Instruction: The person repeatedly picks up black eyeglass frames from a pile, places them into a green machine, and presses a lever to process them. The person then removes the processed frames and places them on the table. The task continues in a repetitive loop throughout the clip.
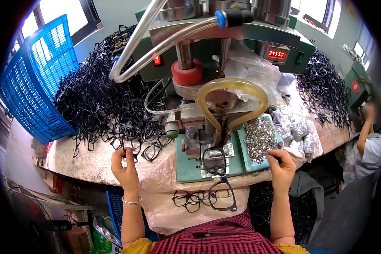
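My left hand (125, 167) is closed at the near edge of the big pile, its thumb and forefinger pinching a black eyeglass frame (135, 155). Beside it lies another black frame (150, 153). My right hand (282, 168) is pinched shut at the near right edge of a green tray (246, 157) of small shiny metal parts (259, 137); anything between its fingertips is too small to make out. Between my hands, a black eyeglass frame (223, 180) rests at the green press (192, 146), one rim up against the metal fixture and the other hanging over the table's front edge.
A large heap of black frames (110, 97) covers the back left by a tilted blue basket (34, 84). Several frames (192, 200) lie on the cloth over my lap. Plastic bags of metal parts (299, 130) and another heap (324, 89) stand right. A co-worker's arm (365, 131) shows far right.
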